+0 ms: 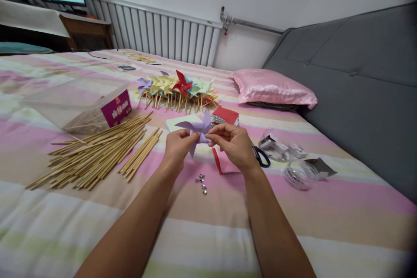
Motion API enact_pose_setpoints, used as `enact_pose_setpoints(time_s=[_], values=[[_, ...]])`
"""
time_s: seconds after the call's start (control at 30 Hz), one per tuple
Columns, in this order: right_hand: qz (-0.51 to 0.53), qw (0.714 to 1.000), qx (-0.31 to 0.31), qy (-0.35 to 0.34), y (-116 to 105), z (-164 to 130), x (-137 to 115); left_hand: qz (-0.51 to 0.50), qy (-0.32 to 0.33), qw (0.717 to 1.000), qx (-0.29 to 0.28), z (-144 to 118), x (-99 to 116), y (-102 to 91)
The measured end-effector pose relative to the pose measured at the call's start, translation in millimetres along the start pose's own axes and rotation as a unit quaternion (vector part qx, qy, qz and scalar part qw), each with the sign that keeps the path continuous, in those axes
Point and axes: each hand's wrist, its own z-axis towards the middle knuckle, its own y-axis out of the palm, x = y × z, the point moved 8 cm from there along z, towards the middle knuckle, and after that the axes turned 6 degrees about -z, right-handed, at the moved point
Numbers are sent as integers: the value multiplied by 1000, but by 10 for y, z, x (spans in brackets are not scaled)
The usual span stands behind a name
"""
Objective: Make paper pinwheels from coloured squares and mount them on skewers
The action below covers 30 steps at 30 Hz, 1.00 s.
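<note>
A purple paper pinwheel (202,127) with folded blades is held up between my two hands, above the bed. My left hand (177,145) pinches it from the left, thumb near its centre. From the right, my right hand (230,141) has thumb and forefinger closed at the pinwheel's right side; whether a small pin is between those fingertips I cannot make out. Several small silver pushpins (202,182) lie on the sheet below. Behind the pinwheel are pale paper sheets (182,122) and a stack of coloured paper squares (226,115). Red and pink paper (224,163) lies under my right hand.
Many thin wooden sticks (97,152) lie left beside a clear plastic box (74,100). Finished pinwheels on sticks (177,87) are piled behind. At right are dark-handled scissors (262,156), round clear containers (298,176) and a pink pillow (273,87).
</note>
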Motion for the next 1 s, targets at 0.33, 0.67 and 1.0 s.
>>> enact_pose_setpoints(time_s=[0.33, 0.67, 1.0], values=[[-178, 981, 71, -27, -123, 11, -35, -38, -17, 997, -63, -77, 30, 144], [-127, 989, 74, 6, -165, 5, 71, -42, -13, 995, -89, -93, 54, 189], [-145, 988, 57, 2, -155, 2, 20, -43, -11, 994, -98, -95, 48, 186]])
